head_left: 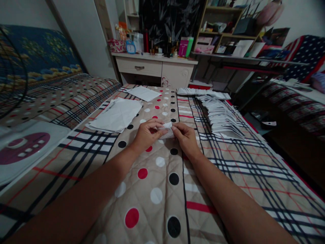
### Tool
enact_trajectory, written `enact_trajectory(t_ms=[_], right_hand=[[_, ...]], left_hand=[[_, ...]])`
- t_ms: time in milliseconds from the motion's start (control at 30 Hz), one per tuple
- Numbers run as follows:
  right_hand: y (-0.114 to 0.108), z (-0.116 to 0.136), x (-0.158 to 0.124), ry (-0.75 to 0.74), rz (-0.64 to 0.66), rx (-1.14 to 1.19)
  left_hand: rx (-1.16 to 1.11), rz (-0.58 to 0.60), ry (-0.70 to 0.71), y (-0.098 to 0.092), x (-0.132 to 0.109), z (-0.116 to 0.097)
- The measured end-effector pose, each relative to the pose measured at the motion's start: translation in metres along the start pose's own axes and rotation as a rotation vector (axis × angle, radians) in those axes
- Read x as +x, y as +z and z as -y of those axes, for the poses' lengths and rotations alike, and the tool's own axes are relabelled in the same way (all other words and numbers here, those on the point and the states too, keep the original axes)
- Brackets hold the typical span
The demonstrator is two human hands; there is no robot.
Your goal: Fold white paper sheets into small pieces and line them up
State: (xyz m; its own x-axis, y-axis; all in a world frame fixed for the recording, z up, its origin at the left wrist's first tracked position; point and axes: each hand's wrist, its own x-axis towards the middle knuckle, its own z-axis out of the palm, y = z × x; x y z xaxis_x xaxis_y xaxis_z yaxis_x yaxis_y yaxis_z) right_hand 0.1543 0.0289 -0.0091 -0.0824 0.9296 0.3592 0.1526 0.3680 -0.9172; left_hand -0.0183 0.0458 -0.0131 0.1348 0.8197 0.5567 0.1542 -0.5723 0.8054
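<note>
Between my two hands is a small folded white paper (167, 131), held just above the patterned bedspread (152, 162). My left hand (148, 133) pinches its left side between thumb and fingers. On the right side, my right hand (185, 135) grips the paper's edge with its thumb and fingers pressed together. A pile of flat white sheets (118, 114) lies to the left of my hands, and another white sheet (144, 93) is farther back. To the right lies a long row of folded white papers (220, 117), with more folded papers (203, 92) behind it.
A fan's round guard (25, 73) stands at the far left, near a white appliance with a purple panel (25, 147). Beyond the bed stands a white dresser (142, 66) with bottles and a blue clock (130, 46). Shelves (225, 35) and a narrow desk are at the back right.
</note>
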Motion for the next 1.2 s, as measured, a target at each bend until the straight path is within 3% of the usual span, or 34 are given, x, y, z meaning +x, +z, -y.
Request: enact_trajectory(t_ms=[200, 367, 500, 767, 967, 1100, 1200], right_hand=[[0.0, 0.007, -0.003, -0.057, 0.032, -0.027], [0.004, 0.005, -0.004, 0.054, -0.018, -0.024], [0.007, -0.001, -0.003, 0.048, -0.065, -0.007], [0.006, 0.002, -0.003, 0.074, 0.01, 0.134], [0.005, 0.01, -0.004, 0.09, -0.108, 0.118], [0.005, 0.011, -0.004, 0.092, -0.173, 0.164], [0.007, 0.01, -0.003, 0.127, -0.121, 0.191]], left_hand=[[-0.103, -0.056, -0.123, 0.003, 0.0, 0.001], [-0.096, 0.001, -0.133, 0.003, -0.001, -0.001], [-0.07, 0.02, -0.148, 0.002, -0.001, -0.002], [0.006, 0.118, -0.215, 0.002, -0.003, -0.005], [-0.148, 0.028, -0.258, 0.008, -0.003, -0.006], [-0.268, 0.123, -0.365, 0.009, -0.001, -0.007], [-0.223, 0.165, -0.434, 0.008, 0.0, -0.009]])
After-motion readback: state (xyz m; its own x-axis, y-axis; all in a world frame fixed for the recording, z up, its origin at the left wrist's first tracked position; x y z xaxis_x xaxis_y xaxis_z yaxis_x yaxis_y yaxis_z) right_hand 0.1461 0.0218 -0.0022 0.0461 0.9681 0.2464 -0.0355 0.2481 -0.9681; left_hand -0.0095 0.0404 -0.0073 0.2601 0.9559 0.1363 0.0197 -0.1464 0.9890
